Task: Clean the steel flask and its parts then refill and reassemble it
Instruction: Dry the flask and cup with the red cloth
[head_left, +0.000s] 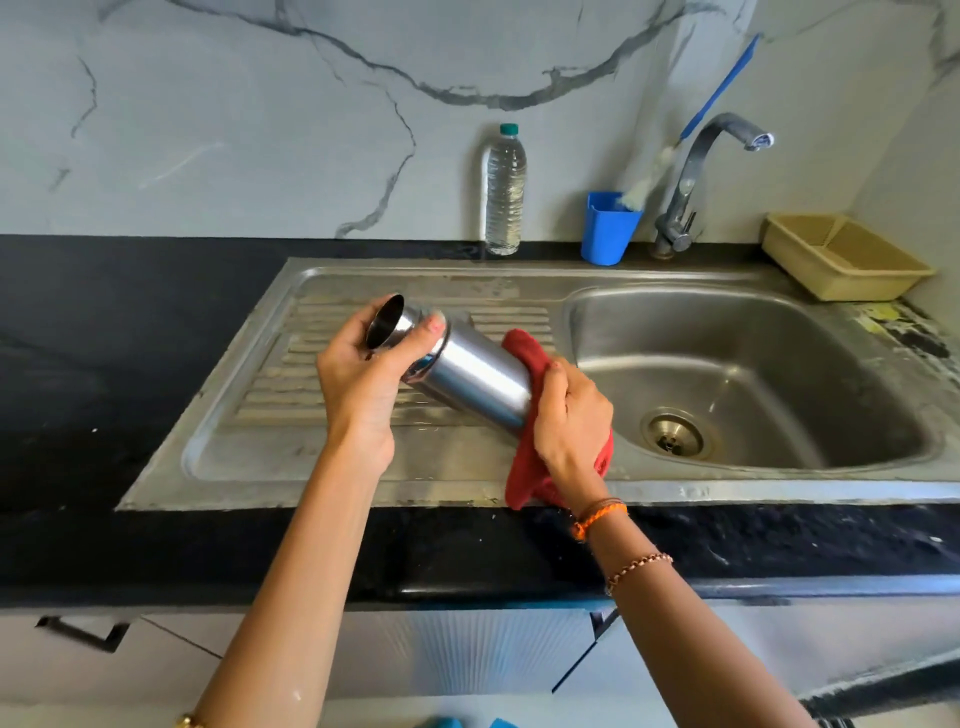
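Steel flask (470, 374) up in the air over the drainer side of the sink (249, 467), tilted, open mouth up toward the left, base down to the right. Left hand (363, 374) wrapped round the narrow neck end, thumb over the top. Right hand (569, 415) clamped on the red cloth (524, 467), cloth bunched round the flask's base. Bare polished metal, rigid, no give under the fingers; probably light, since held aloft at a tilt with no sign of strain, though contents not visible. Likely slick where wet, so the smooth barrel looks the poorest place to pinch. Better holds: the neck, where the shoulder step stops a sliding palm, and the base through the cloth, soft and grippy against steel. Dent risk if dropped onto the sink, no shatter risk. Plastic water bottle (504, 192) upright at the back wall, blue cup (608, 228) beside the tap (691, 182), beige basket (841, 260) at far right. Cap and other parts not visible.
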